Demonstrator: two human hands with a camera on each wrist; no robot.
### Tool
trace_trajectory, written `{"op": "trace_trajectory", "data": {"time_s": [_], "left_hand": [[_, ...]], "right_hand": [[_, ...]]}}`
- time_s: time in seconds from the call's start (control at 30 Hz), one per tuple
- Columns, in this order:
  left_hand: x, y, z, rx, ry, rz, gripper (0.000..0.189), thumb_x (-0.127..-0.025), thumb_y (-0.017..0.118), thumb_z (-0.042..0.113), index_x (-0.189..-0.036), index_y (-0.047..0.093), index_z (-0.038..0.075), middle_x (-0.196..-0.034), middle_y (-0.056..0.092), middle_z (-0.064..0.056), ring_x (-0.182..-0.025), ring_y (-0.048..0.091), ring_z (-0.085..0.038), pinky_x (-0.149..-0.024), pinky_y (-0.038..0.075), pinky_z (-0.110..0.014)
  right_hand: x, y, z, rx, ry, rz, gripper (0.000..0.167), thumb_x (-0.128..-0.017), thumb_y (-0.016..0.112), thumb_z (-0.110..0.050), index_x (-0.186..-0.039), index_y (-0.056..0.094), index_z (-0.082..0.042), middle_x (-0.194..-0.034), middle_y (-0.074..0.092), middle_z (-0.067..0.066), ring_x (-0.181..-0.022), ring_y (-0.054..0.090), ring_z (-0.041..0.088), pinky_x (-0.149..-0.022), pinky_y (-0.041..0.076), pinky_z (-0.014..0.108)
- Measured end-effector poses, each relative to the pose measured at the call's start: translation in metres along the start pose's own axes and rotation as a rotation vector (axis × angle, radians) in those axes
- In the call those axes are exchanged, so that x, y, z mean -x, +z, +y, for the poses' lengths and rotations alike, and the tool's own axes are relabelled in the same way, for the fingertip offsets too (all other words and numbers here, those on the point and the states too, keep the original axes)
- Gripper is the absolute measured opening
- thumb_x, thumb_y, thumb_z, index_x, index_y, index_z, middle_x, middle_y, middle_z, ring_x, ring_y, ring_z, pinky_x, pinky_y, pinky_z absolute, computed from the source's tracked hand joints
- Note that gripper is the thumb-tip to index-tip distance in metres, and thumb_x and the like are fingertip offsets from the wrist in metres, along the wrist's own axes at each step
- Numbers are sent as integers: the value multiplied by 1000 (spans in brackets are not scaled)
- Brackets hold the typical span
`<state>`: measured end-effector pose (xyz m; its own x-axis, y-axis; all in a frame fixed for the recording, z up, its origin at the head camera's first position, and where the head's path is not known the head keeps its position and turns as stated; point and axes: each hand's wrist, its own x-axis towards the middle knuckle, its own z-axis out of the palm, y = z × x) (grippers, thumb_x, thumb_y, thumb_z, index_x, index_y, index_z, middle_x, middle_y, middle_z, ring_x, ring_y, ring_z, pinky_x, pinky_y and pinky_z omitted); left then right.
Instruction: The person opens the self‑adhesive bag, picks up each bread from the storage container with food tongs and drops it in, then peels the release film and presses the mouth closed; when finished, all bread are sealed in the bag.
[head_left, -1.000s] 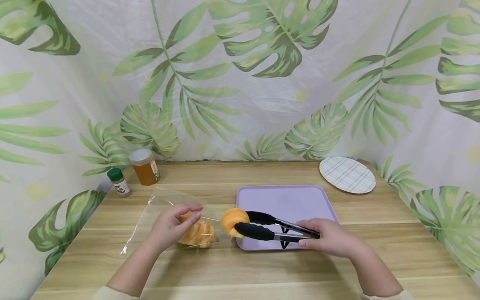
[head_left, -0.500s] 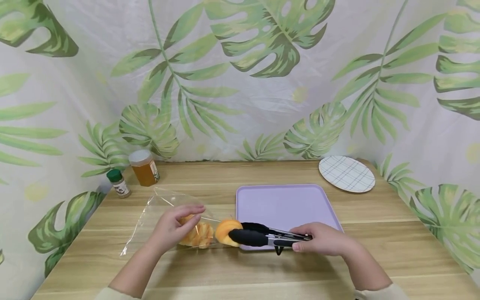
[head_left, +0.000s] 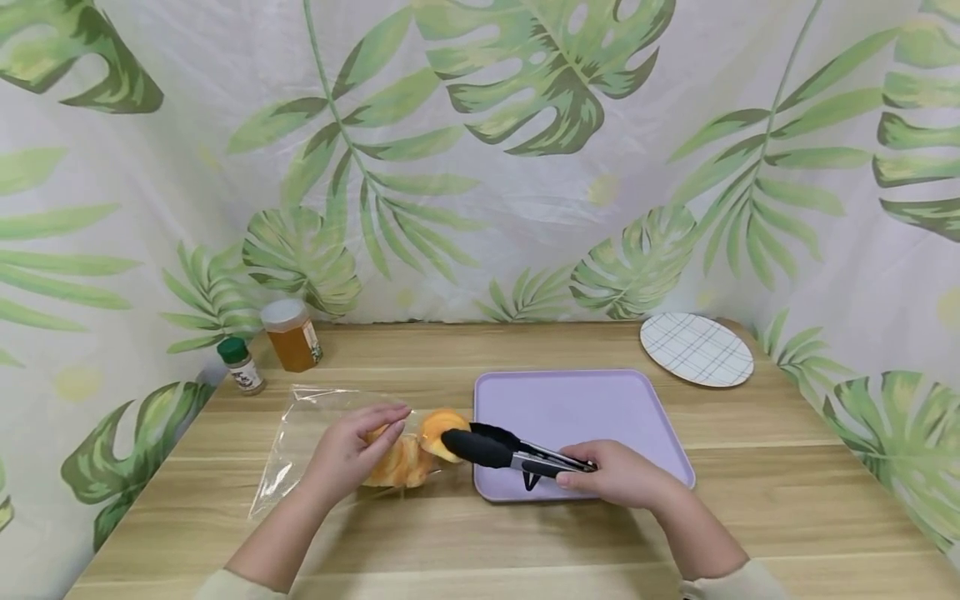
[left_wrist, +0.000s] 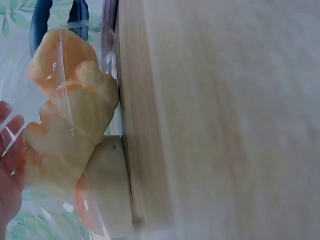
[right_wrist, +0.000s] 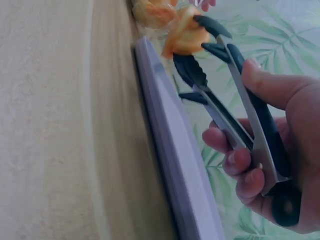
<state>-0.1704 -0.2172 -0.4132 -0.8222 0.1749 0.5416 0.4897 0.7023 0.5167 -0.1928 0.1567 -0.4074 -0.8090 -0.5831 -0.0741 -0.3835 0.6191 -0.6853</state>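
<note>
My right hand (head_left: 618,475) grips a pair of black-tipped metal tongs (head_left: 517,457). A round orange-yellow bread roll (head_left: 442,432) is between their tips, close to the mouth of a clear plastic bag (head_left: 288,454). In the left wrist view, that roll shows behind clear film, touching a ridged bread (left_wrist: 70,120). A paler bread piece (left_wrist: 107,185) lies below it. My left hand (head_left: 352,450) holds the bag near its mouth, thumb and fingers spread apart around the ridged bread. The exact contact of its fingertips with the film is hard to see.
A lilac tray (head_left: 585,396) lies under the tongs and right hand. At the back right is a checked oval plate (head_left: 696,350). A honey-coloured jar (head_left: 292,337) and a green-capped shaker (head_left: 242,367) stand at the back left of the wooden table (head_left: 480,558).
The tongs and the roll have moved left, from over the tray's edge to the bag's mouth beside the ridged bread. My left hand stays almost in place; the bag's far edge has shifted slightly.
</note>
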Motion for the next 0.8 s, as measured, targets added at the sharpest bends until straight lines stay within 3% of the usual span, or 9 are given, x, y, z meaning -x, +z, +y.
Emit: {"op": "trace_trajectory", "data": {"time_s": [0.27, 0.43, 0.57, 0.8], "left_hand": [[-2, 0, 1, 80, -9, 71, 18, -88, 67, 1, -104, 75, 6, -109, 74, -10, -100, 68, -33, -62, 58, -21], [-4, -1, -1, 71, 29, 65, 19, -86, 68, -1, -100, 75, 8, -107, 75, -8, -100, 69, -32, -70, 61, -30], [-4, 0, -3, 36, 64, 62, 18, -85, 70, -1, -100, 76, 8, -106, 76, -7, -99, 70, -29, -77, 61, -35], [-2, -2, -3, 8, 53, 50, 17, -88, 70, 3, -104, 75, 6, -106, 75, -7, -101, 70, -27, -78, 61, -36]], "right_hand": [[3, -1, 8, 17, 2, -14, 42, -90, 67, -40, -119, 69, -10, -102, 71, -5, -94, 58, 11, -86, 49, 32], [1, 0, 5, -4, -1, -35, 44, -90, 67, -42, -120, 68, -11, -105, 71, -4, -97, 59, 13, -89, 50, 35], [-5, 2, 4, -39, 4, -35, 43, -91, 66, -39, -121, 68, -9, -103, 70, -2, -95, 58, 14, -85, 48, 31], [-14, 5, -1, -79, -14, -25, 44, -91, 66, -37, -122, 67, -7, -107, 70, 1, -97, 57, 15, -86, 48, 31]]}}
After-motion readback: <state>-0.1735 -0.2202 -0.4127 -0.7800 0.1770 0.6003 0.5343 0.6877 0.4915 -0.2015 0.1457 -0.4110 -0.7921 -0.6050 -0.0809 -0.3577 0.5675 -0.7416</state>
